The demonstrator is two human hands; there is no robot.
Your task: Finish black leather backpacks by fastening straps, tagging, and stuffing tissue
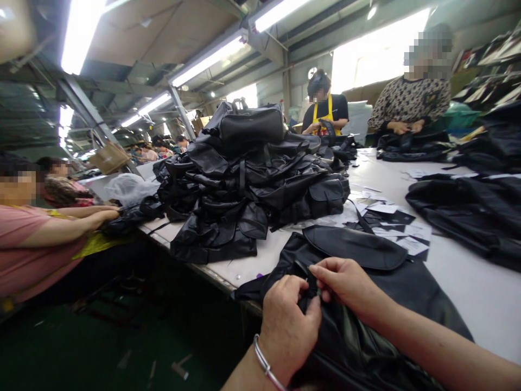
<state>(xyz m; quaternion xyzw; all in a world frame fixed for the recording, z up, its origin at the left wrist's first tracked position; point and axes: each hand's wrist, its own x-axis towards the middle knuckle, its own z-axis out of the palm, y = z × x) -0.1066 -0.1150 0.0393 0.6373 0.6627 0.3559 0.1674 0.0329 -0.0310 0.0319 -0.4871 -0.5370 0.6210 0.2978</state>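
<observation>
A black leather-look bag [411, 304] lies at the near edge of the table, its rounded flap [354, 244] turned away from me. My left hand [290, 320], with a silver bangle at the wrist, is closed on the bag's dark material near its left side. Close beside it, my right hand [344, 282] pinches the same part between thumb and fingers. The fingertips of both hands nearly meet there. What exactly lies between them is too small and dark to make out.
A tall heap of black bags [244, 179] stands on the white table [468, 288]. Paper tags and dark cards [391, 217] lie beyond my bag; another black bag [468, 212] is at right. Co-workers handle black bags at left and across the table.
</observation>
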